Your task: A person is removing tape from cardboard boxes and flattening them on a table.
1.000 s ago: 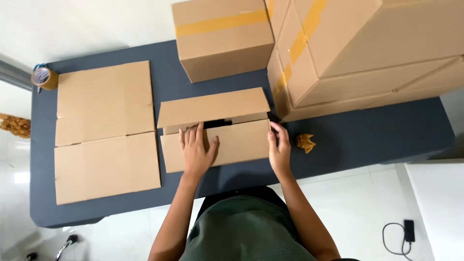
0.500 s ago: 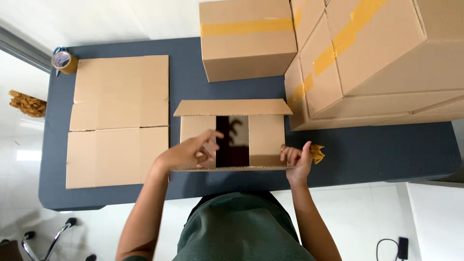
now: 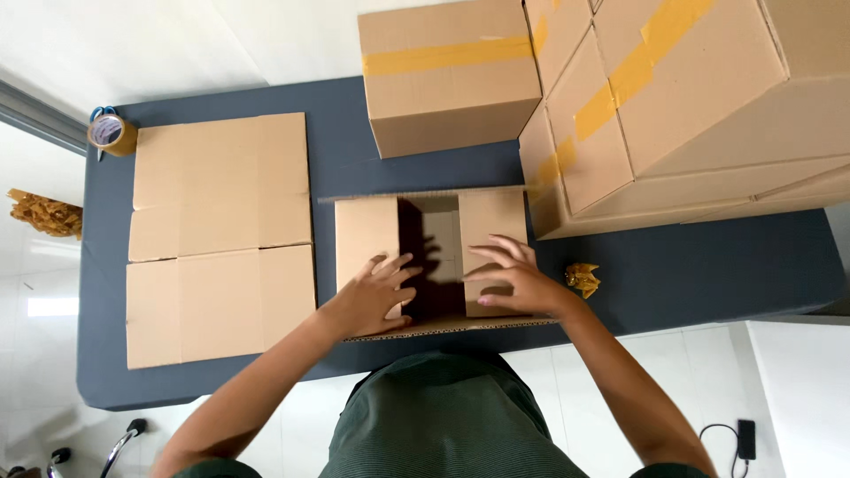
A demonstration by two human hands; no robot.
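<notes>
An open cardboard box (image 3: 365, 232) stands on the dark blue table (image 3: 336, 159) right in front of me, its two side flaps folded inward and a dark gap between them. My left hand (image 3: 376, 296) rests palm down on the left flap, fingers spread. My right hand (image 3: 509, 276) presses on the right flap, fingers spread toward the gap. Neither hand holds anything. The far and near flaps stand up as thin edges.
Flattened cardboard sheets (image 3: 221, 235) lie to the left. A roll of tape (image 3: 111, 134) with scissors sits at the far left corner. Taped boxes (image 3: 447, 75) and a larger stack (image 3: 691, 106) stand behind and right. A crumpled yellow scrap (image 3: 583, 278) lies near my right wrist.
The box went from folded flat to standing open. Both hands moved from its outer edges onto the inner side flaps and now press them inward.
</notes>
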